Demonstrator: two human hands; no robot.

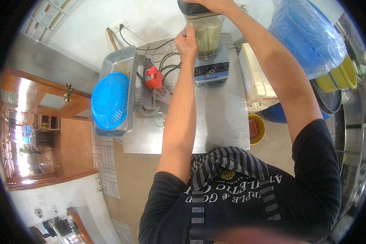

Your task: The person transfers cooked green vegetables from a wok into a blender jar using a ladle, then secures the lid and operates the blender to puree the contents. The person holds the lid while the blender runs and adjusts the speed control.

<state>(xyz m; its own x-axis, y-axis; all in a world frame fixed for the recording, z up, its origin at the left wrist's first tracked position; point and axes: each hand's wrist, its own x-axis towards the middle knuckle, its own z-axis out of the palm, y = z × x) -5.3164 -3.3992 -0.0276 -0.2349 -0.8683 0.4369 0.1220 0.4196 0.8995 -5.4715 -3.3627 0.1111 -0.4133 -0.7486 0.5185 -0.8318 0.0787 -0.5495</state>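
Note:
A countertop blender with a grey base [212, 71] stands at the back of a stainless steel table [218, 116]. Its clear jar [208, 35] is on the base and holds a pale green mixture. My left hand [187, 41] grips the jar's handle, thumb upward, with the handle mostly hidden behind the fingers. On the black lid [193, 8] rests my right hand [215, 4], partly cut off by the top edge of the picture. Left of my left forearm, a clear cup [160, 93] lies tilted and a clear glass [160, 119] is nearer to me.
A blue plastic colander [109, 100] sits in a metal pan [132, 91] at the left. Beside it are a red device [153, 77] and several cables. Right of the table stand a cream container [256, 76], a yellow bucket [258, 142] and a plastic-covered blue container [305, 39].

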